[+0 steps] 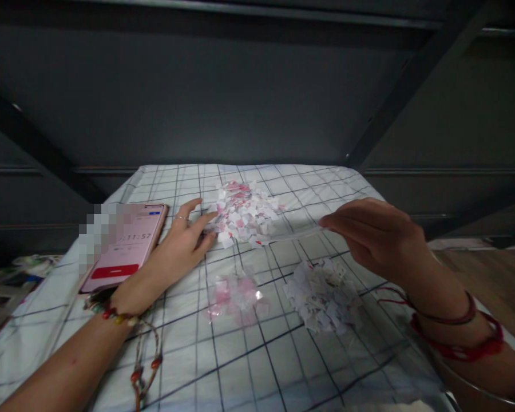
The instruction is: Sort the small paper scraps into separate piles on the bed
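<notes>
My left hand [186, 232], a ring on one finger, has its fingers apart, the tips at the left edge of a heap of small white and pink paper scraps [242, 212]. From the right, my right hand [375, 237] pinches the end of a thin, translucent strip [292, 233]; its exact kind is unclear. The strip's far end reaches the heap's lower right side. Closer to me lie a small pile of shiny pink clear pieces [238, 297] and, below my right hand, a pile of mostly white paper scraps [324, 294].
A pink phone [122, 249] showing a timer lies left of my left hand, partly blurred out. A white cloth with dark grid lines [257, 366] covers the table. Behind it rises a dark panel [223, 97]. Wooden floor [489, 280] shows at the right.
</notes>
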Demonstrator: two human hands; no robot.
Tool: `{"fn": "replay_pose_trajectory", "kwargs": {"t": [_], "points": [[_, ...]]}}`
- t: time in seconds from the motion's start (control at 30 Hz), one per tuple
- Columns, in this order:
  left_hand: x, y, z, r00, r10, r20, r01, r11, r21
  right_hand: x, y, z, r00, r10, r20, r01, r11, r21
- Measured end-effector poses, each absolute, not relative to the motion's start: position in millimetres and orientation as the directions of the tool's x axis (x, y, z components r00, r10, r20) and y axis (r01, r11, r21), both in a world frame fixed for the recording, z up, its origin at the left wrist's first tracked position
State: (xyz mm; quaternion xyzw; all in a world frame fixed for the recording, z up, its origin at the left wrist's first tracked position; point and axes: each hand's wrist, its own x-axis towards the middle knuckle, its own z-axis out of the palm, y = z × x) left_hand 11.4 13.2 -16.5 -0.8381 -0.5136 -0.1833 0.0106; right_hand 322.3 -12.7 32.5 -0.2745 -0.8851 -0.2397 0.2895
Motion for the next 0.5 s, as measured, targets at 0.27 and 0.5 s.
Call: {"fn": "replay_pose_trajectory", "kwargs": {"t": [0.27, 0.5], "points": [[11.1, 12.7, -16.3, 0.407, 0.854, 0.325, 0.861, -0.477, 0.175, 328.8, -14.6, 35.3, -0.646, 0.368, 0.669, 0.65, 0.725, 0.228], [11.3, 12.5, -16.8, 0.404, 0.856, 0.324, 0.866, -0.472, 0.166, 327.7, -12.4, 32.5, -0.666, 0.371, 0.647, 0.645, 0.723, 0.249]]}}
